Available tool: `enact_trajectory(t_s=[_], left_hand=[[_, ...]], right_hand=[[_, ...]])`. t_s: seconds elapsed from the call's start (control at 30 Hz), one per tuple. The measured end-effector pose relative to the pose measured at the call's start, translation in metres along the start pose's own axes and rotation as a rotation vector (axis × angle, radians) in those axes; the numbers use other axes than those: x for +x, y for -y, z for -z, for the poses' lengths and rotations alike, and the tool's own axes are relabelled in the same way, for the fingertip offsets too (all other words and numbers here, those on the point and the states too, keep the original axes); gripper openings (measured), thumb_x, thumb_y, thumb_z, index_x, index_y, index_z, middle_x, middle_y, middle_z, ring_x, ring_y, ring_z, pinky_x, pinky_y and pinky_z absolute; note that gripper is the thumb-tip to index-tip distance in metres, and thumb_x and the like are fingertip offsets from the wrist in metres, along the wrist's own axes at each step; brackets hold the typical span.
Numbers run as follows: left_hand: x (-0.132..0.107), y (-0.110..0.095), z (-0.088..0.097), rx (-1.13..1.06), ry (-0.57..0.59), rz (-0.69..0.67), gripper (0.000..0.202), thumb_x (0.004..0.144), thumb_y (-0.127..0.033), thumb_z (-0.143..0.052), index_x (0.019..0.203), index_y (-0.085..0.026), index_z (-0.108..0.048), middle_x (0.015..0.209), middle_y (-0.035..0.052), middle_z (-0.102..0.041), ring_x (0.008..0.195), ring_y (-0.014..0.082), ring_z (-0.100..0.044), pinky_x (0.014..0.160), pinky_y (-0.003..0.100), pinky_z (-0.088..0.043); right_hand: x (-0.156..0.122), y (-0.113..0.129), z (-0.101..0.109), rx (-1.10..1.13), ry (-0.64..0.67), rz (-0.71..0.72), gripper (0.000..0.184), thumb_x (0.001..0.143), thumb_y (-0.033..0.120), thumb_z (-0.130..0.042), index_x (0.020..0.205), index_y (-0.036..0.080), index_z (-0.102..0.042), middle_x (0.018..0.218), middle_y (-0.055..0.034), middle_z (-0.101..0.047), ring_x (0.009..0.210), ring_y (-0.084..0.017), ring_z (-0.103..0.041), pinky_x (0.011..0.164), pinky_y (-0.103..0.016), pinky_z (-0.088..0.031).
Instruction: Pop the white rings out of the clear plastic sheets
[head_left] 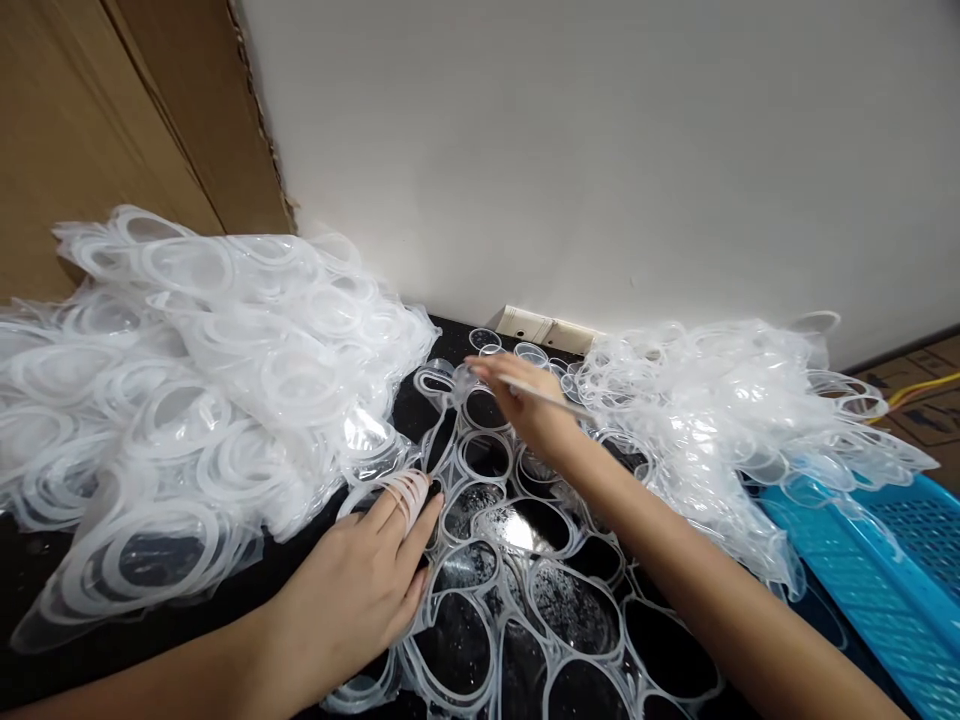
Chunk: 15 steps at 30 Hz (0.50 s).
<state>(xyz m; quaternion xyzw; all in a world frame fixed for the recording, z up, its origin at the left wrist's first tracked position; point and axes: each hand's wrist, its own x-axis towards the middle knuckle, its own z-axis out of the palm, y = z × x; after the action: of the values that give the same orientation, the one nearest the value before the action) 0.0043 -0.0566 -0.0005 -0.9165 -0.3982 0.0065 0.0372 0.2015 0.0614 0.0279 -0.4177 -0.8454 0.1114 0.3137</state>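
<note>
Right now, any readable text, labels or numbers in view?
No readable text. Dark marks on the cardboard at far right are too small and blurred to read; the wall plate and blue tray show none.

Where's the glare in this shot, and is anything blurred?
Head view: hard glare on the punched clear plastic sheet over the black counter; right hand looks motion-blurred, left hand sharper; the wide lens seems to bend the edge of the white wall.
</note>
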Motion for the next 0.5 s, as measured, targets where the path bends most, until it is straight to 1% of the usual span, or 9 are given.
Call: enact_trajectory(t_s=[0.1, 0.17, 0.2, 0.23, 0.3, 0.33, 0.37, 0.43, 0.5], left_hand=[[-0.002, 0.000, -0.002, -0.006, -0.011, 0.004, 0.049, 0.087, -0.037, -0.030, 0.129, -0.014, -0.042, 0.131, 0.0145, -0.045, 0.118, 0.0270, -0.043, 0.082, 0.038, -0.044], [-0.003, 0.000, -0.002, -0.021, -0.008, 0.010, 0.048, 0.087, -0.037, -0.031, 0.128, -0.015, -0.042, 0.131, 0.0140, -0.045, 0.118, 0.0272, -0.044, 0.081, 0.039, -0.045], [-0.004, 0.000, -0.002, -0.028, -0.007, 0.012, 0.048, 0.087, -0.037, -0.032, 0.128, -0.016, -0.042, 0.131, 0.0135, -0.044, 0.117, 0.0271, -0.044, 0.081, 0.039, -0.045], [-0.004, -0.001, -0.002, -0.033, -0.011, 0.014, 0.047, 0.087, -0.036, -0.032, 0.128, -0.016, -0.042, 0.132, 0.0131, -0.044, 0.118, 0.0271, -0.044, 0.081, 0.039, -0.045], [-0.005, -0.002, -0.003, -0.044, -0.020, 0.011, 0.047, 0.088, -0.036, -0.031, 0.129, -0.016, -0.042, 0.133, 0.0126, -0.043, 0.120, 0.0272, -0.042, 0.081, 0.038, -0.045], [-0.005, -0.002, -0.003, -0.047, -0.027, 0.013, 0.047, 0.088, -0.036, -0.030, 0.129, -0.016, -0.042, 0.133, 0.0125, -0.042, 0.120, 0.0274, -0.041, 0.081, 0.037, -0.045], [-0.005, -0.003, -0.003, -0.047, -0.034, 0.017, 0.047, 0.089, -0.036, -0.029, 0.129, -0.015, -0.042, 0.134, 0.0127, -0.042, 0.121, 0.0275, -0.040, 0.080, 0.037, -0.046], [-0.005, -0.003, -0.003, -0.044, -0.031, 0.016, 0.047, 0.089, -0.036, -0.028, 0.129, -0.014, -0.042, 0.133, 0.0130, -0.042, 0.119, 0.0269, -0.043, 0.079, 0.036, -0.046], [-0.005, -0.003, -0.002, -0.039, -0.008, 0.009, 0.046, 0.089, -0.035, -0.028, 0.128, -0.015, -0.042, 0.132, 0.0125, -0.043, 0.118, 0.0260, -0.045, 0.078, 0.035, -0.047]], right_hand=[[0.011, -0.018, 0.043, -0.147, -0.231, -0.270, 0.029, 0.090, 0.030, -0.040, 0.102, 0.015, -0.062, 0.096, -0.0090, -0.065, 0.085, -0.017, -0.061, 0.073, -0.035, -0.052], [0.006, -0.031, 0.078, -0.274, -0.329, -0.398, 0.034, 0.090, 0.032, -0.039, 0.102, 0.011, -0.062, 0.088, -0.0116, -0.066, 0.079, -0.019, -0.062, 0.068, -0.036, -0.050], [-0.001, -0.038, 0.095, -0.343, -0.293, -0.458, 0.034, 0.088, 0.034, -0.041, 0.100, 0.010, -0.063, 0.085, -0.0120, -0.066, 0.075, -0.020, -0.062, 0.065, -0.036, -0.049], [-0.010, -0.043, 0.111, -0.431, -0.195, -0.538, 0.034, 0.087, 0.036, -0.044, 0.095, 0.011, -0.065, 0.079, -0.0119, -0.066, 0.069, -0.020, -0.061, 0.061, -0.037, -0.048], [-0.030, -0.049, 0.133, -0.607, 0.074, -0.712, 0.029, 0.083, 0.035, -0.050, 0.078, 0.013, -0.068, 0.065, -0.0114, -0.063, 0.058, -0.021, -0.058, 0.056, -0.038, -0.045], [-0.039, -0.049, 0.139, -0.667, 0.178, -0.735, 0.028, 0.080, 0.036, -0.054, 0.073, 0.014, -0.069, 0.063, -0.0116, -0.062, 0.057, -0.022, -0.057, 0.056, -0.039, -0.044], [-0.046, -0.046, 0.141, -0.710, 0.219, -0.710, 0.027, 0.079, 0.036, -0.054, 0.070, 0.015, -0.068, 0.063, -0.0121, -0.061, 0.058, -0.023, -0.056, 0.057, -0.039, -0.043], [-0.051, -0.032, 0.134, -0.686, 0.171, -0.601, 0.030, 0.081, 0.039, -0.052, 0.072, 0.015, -0.068, 0.070, -0.0131, -0.062, 0.063, -0.023, -0.056, 0.058, -0.040, -0.043], [-0.046, -0.009, 0.114, -0.460, 0.076, -0.521, 0.035, 0.082, 0.045, -0.048, 0.079, 0.015, -0.067, 0.078, -0.0121, -0.062, 0.064, -0.020, -0.056, 0.055, -0.036, -0.045]])
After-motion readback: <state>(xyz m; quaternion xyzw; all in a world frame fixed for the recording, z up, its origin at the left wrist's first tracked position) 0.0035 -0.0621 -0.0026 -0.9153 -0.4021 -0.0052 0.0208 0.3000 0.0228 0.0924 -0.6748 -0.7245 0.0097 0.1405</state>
